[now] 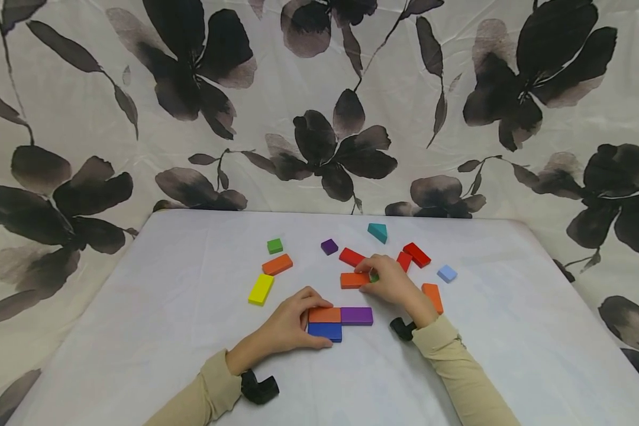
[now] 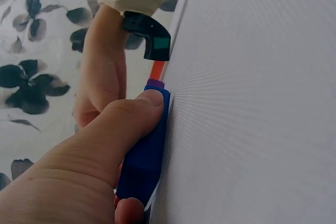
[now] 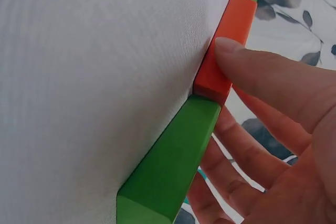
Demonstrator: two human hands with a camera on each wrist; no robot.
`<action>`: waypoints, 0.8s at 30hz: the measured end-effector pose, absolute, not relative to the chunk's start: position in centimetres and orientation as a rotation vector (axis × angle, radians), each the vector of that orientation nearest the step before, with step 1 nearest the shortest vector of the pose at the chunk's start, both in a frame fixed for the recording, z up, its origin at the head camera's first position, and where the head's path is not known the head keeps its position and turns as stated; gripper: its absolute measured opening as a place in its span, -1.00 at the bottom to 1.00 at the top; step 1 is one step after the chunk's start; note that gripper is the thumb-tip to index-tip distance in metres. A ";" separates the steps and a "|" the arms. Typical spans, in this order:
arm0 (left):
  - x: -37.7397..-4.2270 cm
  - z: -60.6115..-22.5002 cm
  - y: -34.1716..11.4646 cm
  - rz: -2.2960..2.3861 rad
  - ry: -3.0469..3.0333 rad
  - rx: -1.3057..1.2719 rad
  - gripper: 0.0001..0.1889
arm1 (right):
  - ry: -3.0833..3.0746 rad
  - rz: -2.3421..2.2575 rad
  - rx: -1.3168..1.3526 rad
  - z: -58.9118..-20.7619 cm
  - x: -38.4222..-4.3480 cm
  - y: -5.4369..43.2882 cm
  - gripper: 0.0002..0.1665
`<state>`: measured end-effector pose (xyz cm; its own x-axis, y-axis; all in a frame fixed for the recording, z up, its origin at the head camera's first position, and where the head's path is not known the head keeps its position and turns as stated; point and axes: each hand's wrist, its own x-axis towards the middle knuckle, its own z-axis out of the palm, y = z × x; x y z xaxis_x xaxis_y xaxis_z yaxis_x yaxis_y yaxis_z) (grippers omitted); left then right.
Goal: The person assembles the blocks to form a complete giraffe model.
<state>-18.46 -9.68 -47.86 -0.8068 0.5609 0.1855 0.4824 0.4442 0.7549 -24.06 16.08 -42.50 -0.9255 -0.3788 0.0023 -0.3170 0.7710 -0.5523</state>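
Note:
In the head view my left hand (image 1: 284, 325) holds a blue block (image 1: 325, 332) and an orange block (image 1: 325, 315) together, thumb on the near side and fingers at the far side. A long purple block (image 1: 357, 316) lies end to end with that orange one. Farther back, my right hand (image 1: 393, 285) pinches a second orange block (image 1: 354, 281) between thumb and fingers. A green block (image 3: 168, 150) touches this block's end in the right wrist view; in the head view the hand mostly hides it. The left wrist view shows my left thumb pressed on the blue block (image 2: 144, 156).
Left of centre lie a yellow block (image 1: 261, 290), an orange block (image 1: 277, 264) and a green block (image 1: 275, 246). A purple block (image 1: 329, 247), a teal triangle (image 1: 377, 232) and red blocks (image 1: 418, 255) sit behind. Light blue (image 1: 447, 273) and orange blocks (image 1: 433, 297) are at right.

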 end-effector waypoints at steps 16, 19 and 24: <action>-18.5 -48.1 -9.7 1.300 2.602 0.939 -0.39 | 2.865 -0.936 -0.635 -41.0 -23.3 15.7 -0.66; -18.4 -48.0 -9.8 1.299 2.602 0.936 -0.39 | 2.877 -0.968 -0.659 -39.9 -22.9 15.6 -0.65; -18.3 -47.7 -9.7 1.307 2.591 0.946 -0.39 | 2.898 -1.048 -0.722 -37.9 -21.8 15.6 -0.64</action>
<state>-18.33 -9.72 -47.74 -0.8042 0.5635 0.1891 0.4868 0.4420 0.7534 -21.75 15.61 -37.92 -0.8957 -0.4099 0.1726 -0.4255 0.6769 -0.6007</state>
